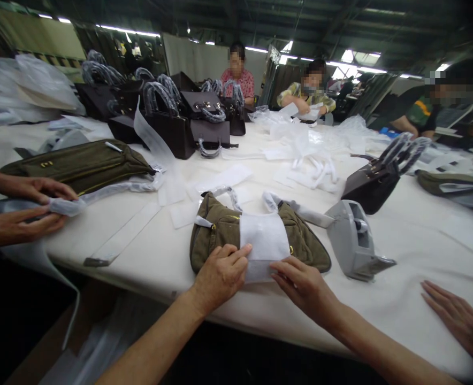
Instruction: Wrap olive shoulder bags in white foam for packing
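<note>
An olive-green bag (pixel 224 230) lies on the white-covered table, with a white foam sheet (pixel 264 235) laid across its middle. My left hand (pixel 222 270) presses on the sheet's left edge, its index finger stretched out and the others curled. At the sheet's lower right corner, my right hand (pixel 300 283) pinches the edge between thumb and fingers. Wrapped strap parts (pixel 271 202) rise behind the bag. A zipper pull in white wrapping hangs at the bag's left.
A grey tape dispenser (pixel 351 240) stands right of the bag. Another person's hands (pixel 44 206) wrap a strap at left, beside a long green bag (pixel 88 166). A person's hand (pixel 457 315) rests at right. Dark handbags (pixel 172 128) and a metal ruler (pixel 120 235) lie beyond.
</note>
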The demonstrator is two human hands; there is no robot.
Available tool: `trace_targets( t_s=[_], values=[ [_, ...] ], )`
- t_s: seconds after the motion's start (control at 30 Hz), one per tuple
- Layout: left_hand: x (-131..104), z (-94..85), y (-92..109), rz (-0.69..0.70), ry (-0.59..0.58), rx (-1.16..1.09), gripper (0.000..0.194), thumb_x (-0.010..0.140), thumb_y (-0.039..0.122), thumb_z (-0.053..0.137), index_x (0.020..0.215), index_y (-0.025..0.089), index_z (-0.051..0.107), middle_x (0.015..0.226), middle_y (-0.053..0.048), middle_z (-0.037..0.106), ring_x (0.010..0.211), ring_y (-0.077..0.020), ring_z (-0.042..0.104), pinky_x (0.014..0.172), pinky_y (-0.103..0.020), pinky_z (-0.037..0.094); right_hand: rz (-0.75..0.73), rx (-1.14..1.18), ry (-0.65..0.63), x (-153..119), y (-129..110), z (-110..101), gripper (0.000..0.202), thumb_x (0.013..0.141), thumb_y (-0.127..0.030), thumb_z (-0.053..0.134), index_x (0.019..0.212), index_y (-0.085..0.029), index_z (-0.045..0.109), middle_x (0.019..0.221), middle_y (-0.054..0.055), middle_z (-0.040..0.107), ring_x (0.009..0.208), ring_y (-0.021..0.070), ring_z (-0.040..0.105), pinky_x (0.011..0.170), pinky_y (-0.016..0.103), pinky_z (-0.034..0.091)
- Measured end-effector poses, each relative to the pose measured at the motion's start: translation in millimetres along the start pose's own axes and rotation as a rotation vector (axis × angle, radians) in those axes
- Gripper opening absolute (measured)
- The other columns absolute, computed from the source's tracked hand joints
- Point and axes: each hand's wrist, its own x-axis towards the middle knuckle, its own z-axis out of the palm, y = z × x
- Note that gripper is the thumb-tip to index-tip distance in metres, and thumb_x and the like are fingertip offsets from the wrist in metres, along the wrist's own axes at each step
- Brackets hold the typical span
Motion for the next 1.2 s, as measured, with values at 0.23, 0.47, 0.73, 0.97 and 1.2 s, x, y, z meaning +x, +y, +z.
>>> trace_targets(
  t_s=[0.23, 0.47, 0.73, 0.97, 1.2],
  values=[
    [-1, -0.3, 1, -0.009, 0.011, -0.013, 0.007, 0.08, 0.018, 0.048, 0.085, 0.018, 0.052, 0.13, 0.001, 0.046, 0.095, -0.021, 0.045, 0.076, -0.037, 0.041, 0.204, 0.045, -0.009, 5, -14, 15, 0.02, 0.083, -0.025, 0.05, 0.099, -0.018, 0.058, 0.077, 0.005, 0.058, 0.068, 0.0163, 0.055, 0.063, 0.028, 0.044],
    [-2, 0.7, 2, -0.014, 0.02, 0.005, 0.005, 0.08, 0.018, 0.048, 0.084, 0.018, 0.051, 0.129, 0.002, 0.046, 0.095, -0.0209, 0.045, 0.075, -0.037, 0.04, 0.374, 0.237, 0.028, 9, -12, 24, 0.019, 0.078, -0.029, 0.056, 0.091, -0.017, 0.061, 0.07, 0.003, 0.058, 0.059, 0.0146, 0.054, 0.056, 0.026, 0.045],
    [-1, 0.3, 4, -0.027, 0.035, 0.006, 0.006, 0.078, 0.018, 0.05, 0.084, 0.018, 0.051, 0.128, 0.002, 0.048, 0.094, -0.0201, 0.046, 0.075, -0.036, 0.04, 0.608, 0.559, 0.1, 16, -29, 33, 0.029, 0.074, -0.035, 0.058, 0.093, -0.014, 0.061, 0.062, -0.002, 0.052, 0.042, 0.0089, 0.048, 0.04, 0.022, 0.041],
    [-3, 2.3, 2, -0.026, 0.055, -0.011, 0.004, 0.078, 0.018, 0.05, 0.081, 0.018, 0.052, 0.128, 0.002, 0.048, 0.094, -0.0202, 0.046, 0.075, -0.036, 0.04, 0.682, 0.559, -0.013, 32, -30, 25, 0.018, 0.07, -0.031, 0.059, 0.075, -0.014, 0.058, 0.049, -0.005, 0.048, 0.035, 0.0073, 0.046, 0.037, 0.019, 0.035],
    [-4, 2.9, 0, -0.016, 0.062, -0.025, 0.009, 0.079, 0.019, 0.05, 0.087, 0.019, 0.053, 0.126, 0.001, 0.049, 0.093, -0.0198, 0.046, 0.073, -0.036, 0.041, 1.063, 1.081, -0.154, 53, -49, 14, 0.018, 0.07, -0.027, 0.057, 0.061, -0.016, 0.046, 0.042, -0.008, 0.043, 0.028, 0.0017, 0.032, 0.029, 0.013, 0.015]
  ],
)
